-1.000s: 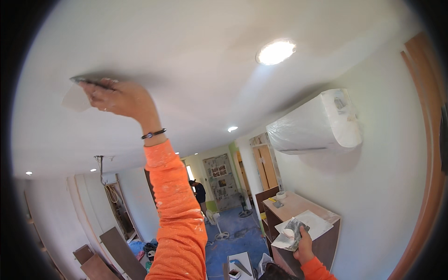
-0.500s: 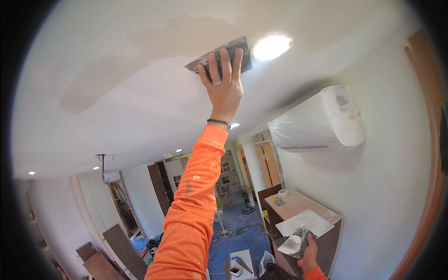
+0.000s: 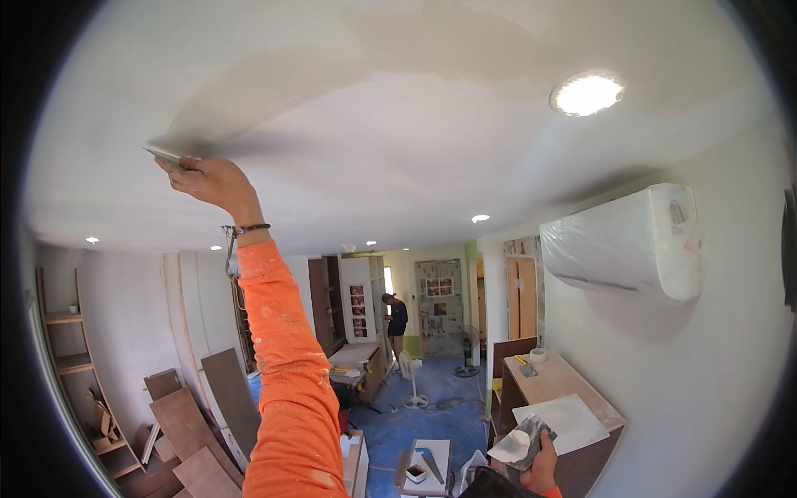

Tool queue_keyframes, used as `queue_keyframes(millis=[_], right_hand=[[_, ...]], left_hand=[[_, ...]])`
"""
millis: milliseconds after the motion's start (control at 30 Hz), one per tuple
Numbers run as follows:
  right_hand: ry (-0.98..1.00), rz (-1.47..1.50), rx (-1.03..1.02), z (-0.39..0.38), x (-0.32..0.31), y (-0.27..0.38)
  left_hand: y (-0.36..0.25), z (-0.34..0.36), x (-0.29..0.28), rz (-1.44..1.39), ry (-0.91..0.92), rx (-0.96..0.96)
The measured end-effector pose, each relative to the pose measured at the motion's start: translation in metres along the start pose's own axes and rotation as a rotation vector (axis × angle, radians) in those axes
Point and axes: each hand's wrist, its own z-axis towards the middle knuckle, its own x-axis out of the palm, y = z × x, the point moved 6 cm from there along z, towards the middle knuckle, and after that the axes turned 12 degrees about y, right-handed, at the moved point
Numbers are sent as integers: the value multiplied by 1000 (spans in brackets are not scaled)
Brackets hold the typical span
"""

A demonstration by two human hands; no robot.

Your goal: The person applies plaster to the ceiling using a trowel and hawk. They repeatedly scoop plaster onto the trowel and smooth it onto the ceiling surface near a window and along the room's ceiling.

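My left hand [image 3: 214, 184] is raised to the ceiling, its arm in an orange sleeve. Its fingers and thumb are closed round a flat filler scraper [image 3: 163, 155], seen almost edge-on, its blade against or very close to the ceiling [image 3: 398, 158]. Beside the blade starts a beige filler patch [image 3: 274, 87], which runs in a band toward the right. Low at the right, my right hand [image 3: 541, 466] grips a second broad scraper, a grey putty knife [image 3: 544, 426]. A lump of white putty [image 3: 518, 440] sits on it.
A recessed lamp [image 3: 588, 94] shines in the ceiling. A plastic-wrapped air conditioner [image 3: 618, 245] juts from the right wall. Below it stands a wooden cabinet [image 3: 573, 378] with a white sheet [image 3: 573, 419]. Boards [image 3: 195, 419] lean at the left. Farther off are a fan [image 3: 409, 373] and a person [image 3: 396, 319].
My left hand has swept left along the ceiling with the scraper, away from the lamp, and the blade has tilted edge-on. The view has shifted. My right hand still holds the putty knife low.
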Motion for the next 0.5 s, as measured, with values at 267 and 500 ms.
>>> queue_keyframes(millis=[267, 500], right_hand=[[13, 50, 30, 1, -7, -6], [-28, 107, -11, -7, -20, -3]], left_hand=[[-82, -47, 50, -26, 12, 37], [-205, -173, 140, 90, 75, 563]])
